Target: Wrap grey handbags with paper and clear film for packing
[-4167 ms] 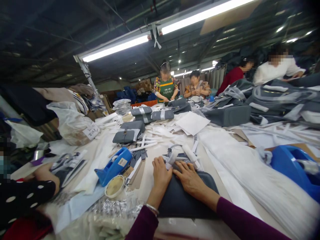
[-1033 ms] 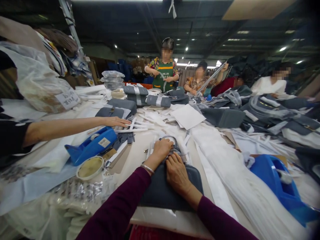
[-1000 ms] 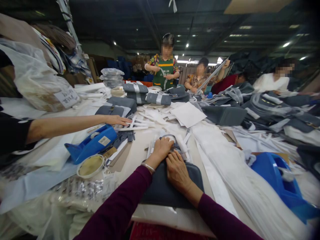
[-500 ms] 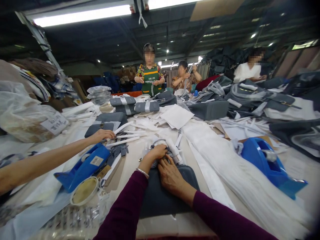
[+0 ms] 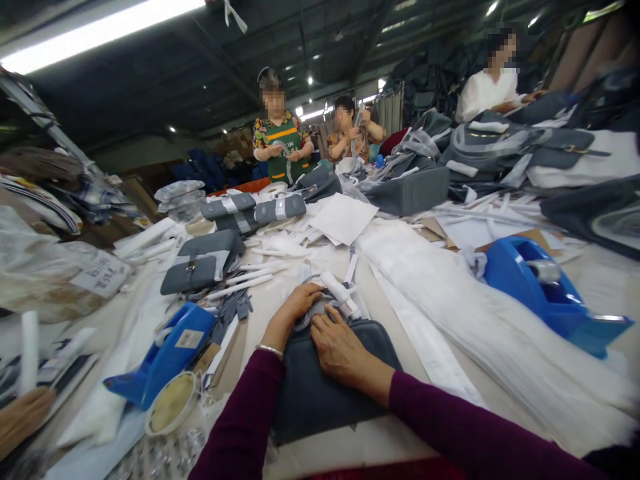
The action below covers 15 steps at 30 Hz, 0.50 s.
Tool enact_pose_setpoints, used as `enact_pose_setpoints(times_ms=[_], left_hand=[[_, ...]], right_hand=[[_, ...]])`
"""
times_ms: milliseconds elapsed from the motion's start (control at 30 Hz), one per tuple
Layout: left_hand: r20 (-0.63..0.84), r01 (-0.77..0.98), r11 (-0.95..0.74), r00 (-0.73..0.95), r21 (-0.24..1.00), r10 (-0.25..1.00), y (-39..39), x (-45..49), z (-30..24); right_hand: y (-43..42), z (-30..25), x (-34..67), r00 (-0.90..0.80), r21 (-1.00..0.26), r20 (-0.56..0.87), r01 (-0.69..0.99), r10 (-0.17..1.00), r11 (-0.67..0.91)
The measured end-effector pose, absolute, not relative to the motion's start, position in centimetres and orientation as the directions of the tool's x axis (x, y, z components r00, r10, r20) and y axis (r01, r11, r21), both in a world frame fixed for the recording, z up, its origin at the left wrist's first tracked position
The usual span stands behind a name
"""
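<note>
Head view. Bag [image 5: 330, 400] at lower centre, flat on the bench [image 5: 257, 312]: dark slate, smooth, leather-like, corners rounded. Left hand [image 5: 296, 308] curled over the grey strap [image 5: 316, 309] at the bag's top; right hand [image 5: 343, 347] beside it, fingers bent inward. Fingertips partly hidden; cannot tell whether either grips.

Close around: a white tube [image 5: 339, 293] leans just beyond the right hand. Blue dispenser [image 5: 165, 357] left of the bag, round tub [image 5: 173, 403] just below it. Soft white sheeting [image 5: 425, 313], fibrous, folded lengthwise, runs down the right side; second dispenser [image 5: 505, 280] past it. White scraps and a square paper [image 5: 343, 217] crowd the centre. Buckled bag [image 5: 200, 267] at centre left; more bags piled upper right. A co-worker's hand [image 5: 25, 417] enters at lower left beside another white tube.

Writing: "LUN" legible on the green apron [image 5: 280, 157], remainder covered. Handwritten tag [image 5: 103, 272] on the crinkled clear sack [image 5: 45, 270], left edge; characters too blurred to read. Pale sticker [image 5: 189, 339] on the left dispenser, print illegible.
</note>
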<state>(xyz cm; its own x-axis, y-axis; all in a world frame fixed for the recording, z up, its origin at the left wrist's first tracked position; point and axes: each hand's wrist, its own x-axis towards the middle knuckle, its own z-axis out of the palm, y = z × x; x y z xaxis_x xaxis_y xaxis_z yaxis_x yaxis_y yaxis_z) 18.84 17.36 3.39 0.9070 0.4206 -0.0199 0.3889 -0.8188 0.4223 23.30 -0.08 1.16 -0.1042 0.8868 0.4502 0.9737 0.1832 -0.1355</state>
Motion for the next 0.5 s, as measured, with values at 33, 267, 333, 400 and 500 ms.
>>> enact_pose_setpoints(times_ms=[33, 267, 333, 400, 500], left_hand=[[-0.017, 0.408, -0.811, 0.897, 0.42, 0.442, 17.3, 18.8, 3.4], [-0.046, 0.648, -0.696, 0.741, 0.311, 0.67, 16.2, 21.1, 2.1], [-0.067, 0.712, -0.65, 0.686, 0.265, 0.724, 16.0, 22.0, 2.0], [-0.092, 0.737, -0.632, 0.665, 0.237, 0.741, 16.0, 22.7, 2.3], [-0.125, 0.736, -0.641, 0.672, 0.218, 0.73, 16.3, 23.4, 2.8]], right_hand=[[-0.1, 1.2, 23.3, -0.105, -0.138, 0.45, 0.973, 0.887, 0.186], [0.0, 1.0, 23.4, -0.088, -0.178, 0.437, 0.967, 0.895, 0.182], [0.1, 1.0, 23.4, -0.091, -0.181, 0.446, 0.965, 0.89, 0.189], [0.1, 0.9, 23.4, -0.088, -0.18, 0.447, 0.966, 0.89, 0.186], [0.2, 0.9, 23.3, -0.088, -0.173, 0.437, 0.968, 0.895, 0.18]])
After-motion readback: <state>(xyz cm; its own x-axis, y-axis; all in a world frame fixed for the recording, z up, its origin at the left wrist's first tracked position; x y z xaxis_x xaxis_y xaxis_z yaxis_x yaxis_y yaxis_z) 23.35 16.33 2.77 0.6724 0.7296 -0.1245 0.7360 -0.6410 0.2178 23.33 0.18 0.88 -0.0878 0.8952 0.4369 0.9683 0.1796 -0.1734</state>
